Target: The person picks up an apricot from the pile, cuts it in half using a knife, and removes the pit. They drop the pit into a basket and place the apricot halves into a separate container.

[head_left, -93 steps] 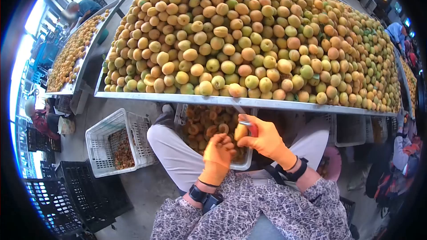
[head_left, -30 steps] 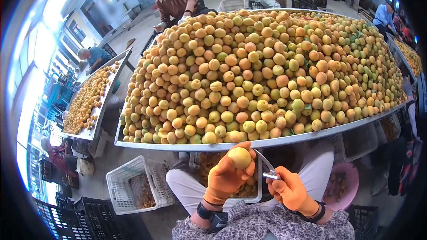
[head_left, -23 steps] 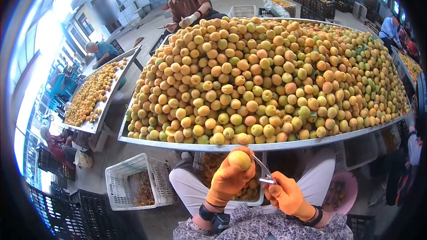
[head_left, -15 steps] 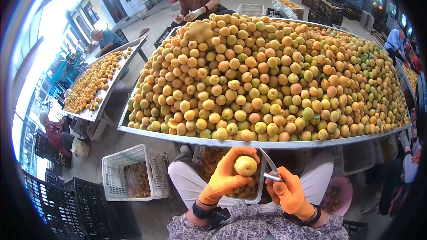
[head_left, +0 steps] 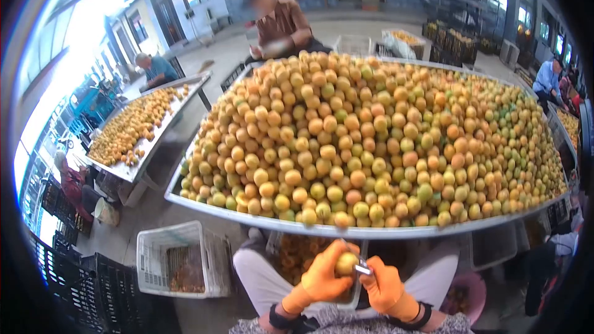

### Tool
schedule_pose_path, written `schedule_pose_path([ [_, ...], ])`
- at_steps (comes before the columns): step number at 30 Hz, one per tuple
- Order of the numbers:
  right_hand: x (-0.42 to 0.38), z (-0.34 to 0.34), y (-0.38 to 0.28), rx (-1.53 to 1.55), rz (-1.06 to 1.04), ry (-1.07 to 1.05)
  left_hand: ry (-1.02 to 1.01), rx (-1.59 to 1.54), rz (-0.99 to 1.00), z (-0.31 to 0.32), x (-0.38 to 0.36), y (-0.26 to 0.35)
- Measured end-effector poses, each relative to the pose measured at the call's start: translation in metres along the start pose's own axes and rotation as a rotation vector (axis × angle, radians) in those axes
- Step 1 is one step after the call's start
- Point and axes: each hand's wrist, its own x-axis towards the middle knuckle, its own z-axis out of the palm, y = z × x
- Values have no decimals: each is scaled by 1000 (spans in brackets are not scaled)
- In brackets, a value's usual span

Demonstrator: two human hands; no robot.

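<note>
My left hand point(head_left: 318, 279), in an orange glove, grips a yellow apricot point(head_left: 346, 265) above my lap. A small metal-handled knife point(head_left: 364, 268) is in my right hand point(head_left: 391, 292), gloved the same way. The knife meets the apricot's right side, its blade mostly hidden by fruit and fingers. Below my hands, between my knees, stands a crate holding orange apricot pieces point(head_left: 298, 253). Just beyond, a large heap of apricots point(head_left: 346, 154) fills a metal-rimmed table point(head_left: 297, 227).
A white crate point(head_left: 213, 260) stands on the floor at left, near black crates point(head_left: 114, 287). A pink basin point(head_left: 473, 294) sits by my right knee. Another apricot table point(head_left: 133, 167) is at far left. A person in brown point(head_left: 283, 28) sits behind the heap; others work farther off.
The knife has come from beside the apricot onto it, and my hands have drawn together, lower in view. The view has tilted up, so the table appears lower.
</note>
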Motion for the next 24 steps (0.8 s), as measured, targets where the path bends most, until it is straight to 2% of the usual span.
schedule_pose_path([
  [2, 3, -2, -7, 28, -15, 16, 19, 37, 2, 2, 0, -10],
  [4, 5, -2, -6, 68, 43, 50, 20, 152, -77, 2, 1, -3],
  [5, 5, -2, -7, 66, 21, 53, 49, 233, 13, 4, 2, -12],
  [9, 5, -2, -12, 136, 87, 75, 36, 334, 16, 10, 4, -12],
  [11, 4, -1, -12, 183, 122, 72, 252, 329, 141, 22, 2, -9],
  [12, 1, 1, -11, 158, 123, 88, 248, 329, 139, 22, 2, -10],
  [14, -3, 7, -5, 135, 130, 105, 30, 299, -85, 19, 0, -13],
  [16, -5, 14, 7, 90, 38, 156, 24, 305, -82, 17, -3, -16],
  [18, -8, 16, 24, -11, 54, 115, 15, 360, -64, 19, -1, -26],
  [20, -5, 15, 32, 233, 203, 63, -18, 391, -170, 16, 4, -2],
  [21, -7, 25, 54, 303, 167, 131, -29, 390, -99, 15, 8, -3],
  [22, -6, 21, 53, 355, 327, 85, -60, 422, -36, 12, 14, -10],
  [23, -5, 21, 64, 363, 294, 98, -114, 424, -37, 8, 17, -15],
  [24, 0, 4, 47, 293, 337, 0, -159, 479, 10, 5, 21, -19],
])
